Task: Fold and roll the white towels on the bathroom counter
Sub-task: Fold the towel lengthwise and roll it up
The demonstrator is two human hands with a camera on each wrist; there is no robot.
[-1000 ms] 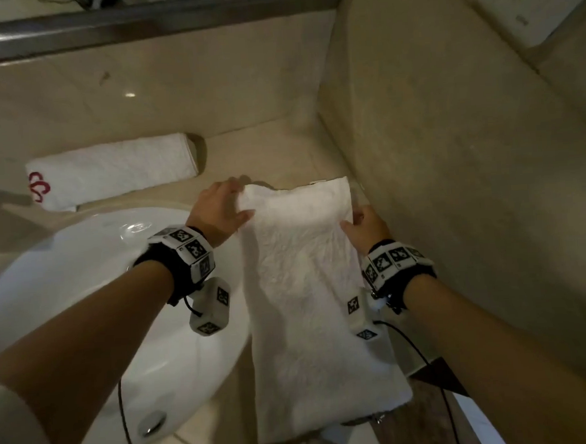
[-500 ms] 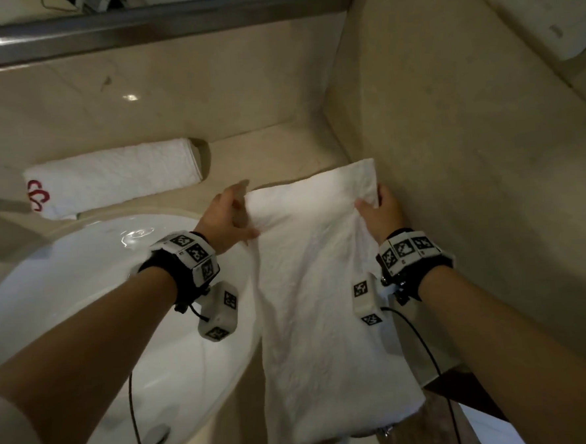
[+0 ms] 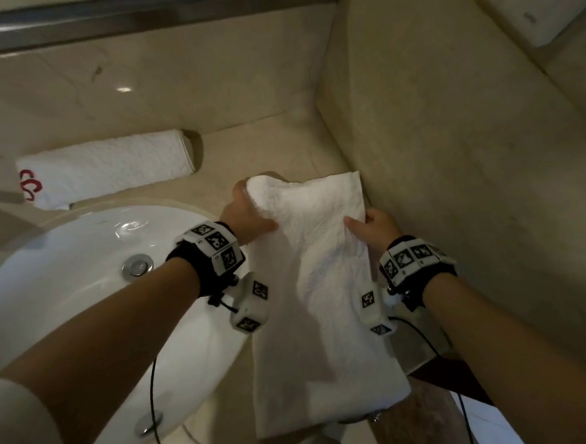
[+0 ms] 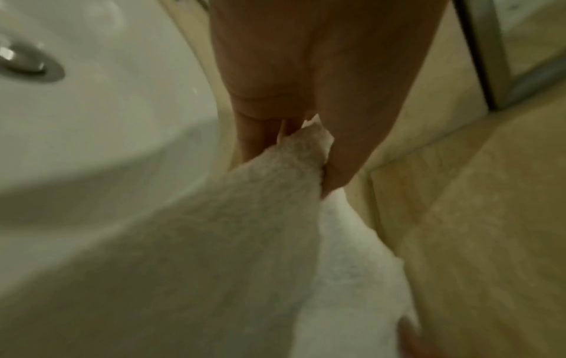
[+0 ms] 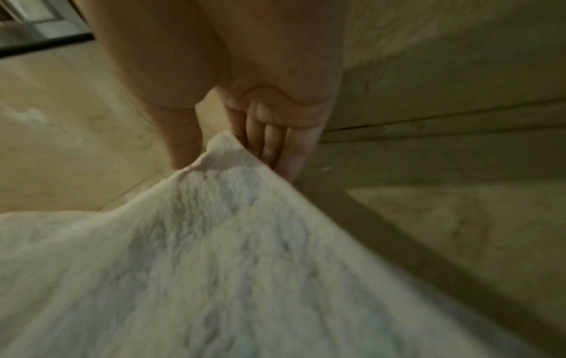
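A long white towel lies lengthwise on the beige counter to the right of the sink, its near end hanging past the counter's front edge. My left hand pinches the far left corner of this towel between thumb and fingers, and that corner is lifted off the counter. My right hand pinches the towel's right edge near the far end, close to the side wall. A second white towel, rolled, with a red mark at its left end, lies at the back of the counter.
A white oval sink with a metal drain fills the left half of the counter. A beige tiled side wall rises right next to the towel. A mirror frame runs along the back wall.
The far end of the towel has been drawn toward me and bunched. My left hand has lifted its corner and my right hand has slid nearer along the right edge.
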